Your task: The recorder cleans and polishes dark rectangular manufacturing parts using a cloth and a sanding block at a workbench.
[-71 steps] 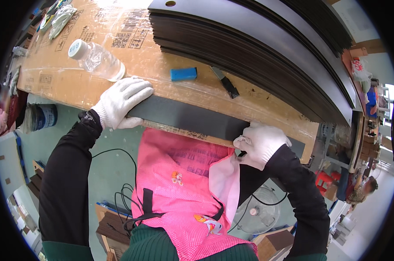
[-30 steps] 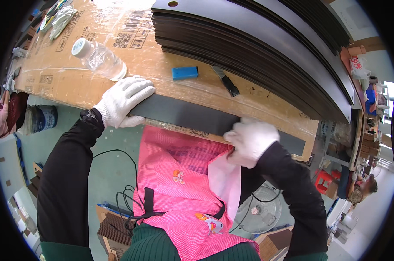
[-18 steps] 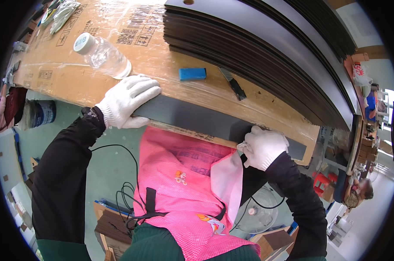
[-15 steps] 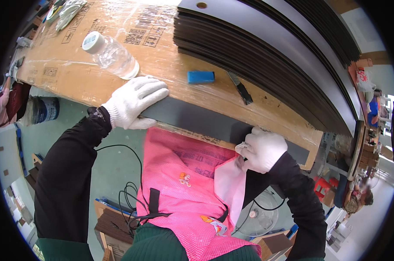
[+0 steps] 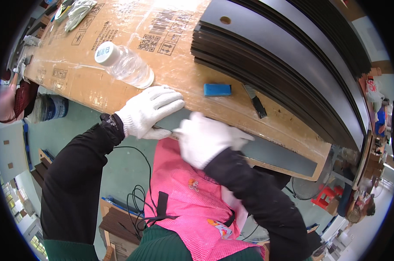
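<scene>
In a white knitted glove, my left hand (image 5: 151, 112) grips the left end of a long, flat dark grey strip (image 5: 279, 153) lying along the near edge of the carton. Its fingers rest over the top and the thumb is at the near edge. My right hand (image 5: 207, 137), also gloved, is smeared by motion over the strip, close to the left thumb; its fingers cannot be made out clearly. Beyond the strip lie a small blue block (image 5: 217, 89) and a utility knife (image 5: 255, 102). A clear bottle (image 5: 129, 67) with a white cap is just beyond my left hand.
A tall stack of dark panels (image 5: 266, 56) fills the right of the large carton (image 5: 81, 82). Spare gloves (image 5: 79, 14) lie at its far left. My pink apron (image 5: 175, 174) hangs against the near edge. Black cable (image 5: 138, 195) loops below; a bucket (image 5: 53, 107) stands left.
My right hand has swept left along the strip toward my left hand, and the lifted apron corner has dropped. My left hand keeps its grip. The whole view has shifted slightly.
</scene>
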`<state>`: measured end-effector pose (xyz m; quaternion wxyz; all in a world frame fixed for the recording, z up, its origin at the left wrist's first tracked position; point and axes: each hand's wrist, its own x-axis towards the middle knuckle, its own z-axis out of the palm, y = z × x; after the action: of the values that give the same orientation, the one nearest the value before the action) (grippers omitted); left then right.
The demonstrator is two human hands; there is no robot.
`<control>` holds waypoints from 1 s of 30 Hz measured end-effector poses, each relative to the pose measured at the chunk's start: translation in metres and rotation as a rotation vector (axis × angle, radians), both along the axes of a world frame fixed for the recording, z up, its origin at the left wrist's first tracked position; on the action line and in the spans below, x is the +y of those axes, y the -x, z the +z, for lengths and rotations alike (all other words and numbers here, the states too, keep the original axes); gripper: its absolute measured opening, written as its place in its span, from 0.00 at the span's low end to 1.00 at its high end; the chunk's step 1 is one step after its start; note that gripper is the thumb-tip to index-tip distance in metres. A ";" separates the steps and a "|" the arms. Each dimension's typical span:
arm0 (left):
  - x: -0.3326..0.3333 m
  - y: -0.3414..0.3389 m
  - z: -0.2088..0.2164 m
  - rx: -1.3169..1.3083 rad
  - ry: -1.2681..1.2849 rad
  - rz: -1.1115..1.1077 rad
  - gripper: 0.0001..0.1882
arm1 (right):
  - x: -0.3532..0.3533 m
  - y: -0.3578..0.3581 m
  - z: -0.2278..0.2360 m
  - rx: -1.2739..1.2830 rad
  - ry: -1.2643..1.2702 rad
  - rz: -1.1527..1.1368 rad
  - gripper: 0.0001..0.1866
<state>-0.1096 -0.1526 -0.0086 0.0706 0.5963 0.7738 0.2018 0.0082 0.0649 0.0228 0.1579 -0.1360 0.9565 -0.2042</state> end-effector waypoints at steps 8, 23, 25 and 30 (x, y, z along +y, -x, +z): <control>0.017 0.002 -0.001 0.050 -0.009 0.002 0.44 | 0.009 0.015 0.001 -0.008 -0.022 0.072 0.16; 0.008 -0.015 0.010 0.197 0.028 0.054 0.45 | 0.405 -0.261 -0.031 0.166 -0.431 -1.762 0.28; 0.009 -0.020 0.021 0.242 0.049 0.064 0.45 | 0.442 -0.277 -0.018 0.276 -0.207 -1.912 0.30; 0.040 -0.080 0.052 0.255 -0.128 0.176 0.40 | 0.496 -0.306 0.041 1.165 1.258 -1.699 0.20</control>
<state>-0.0295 -0.1126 0.0430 -0.0843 0.5501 0.8113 0.1790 0.3144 0.5609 0.0634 -0.5756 0.4120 0.4017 -0.5810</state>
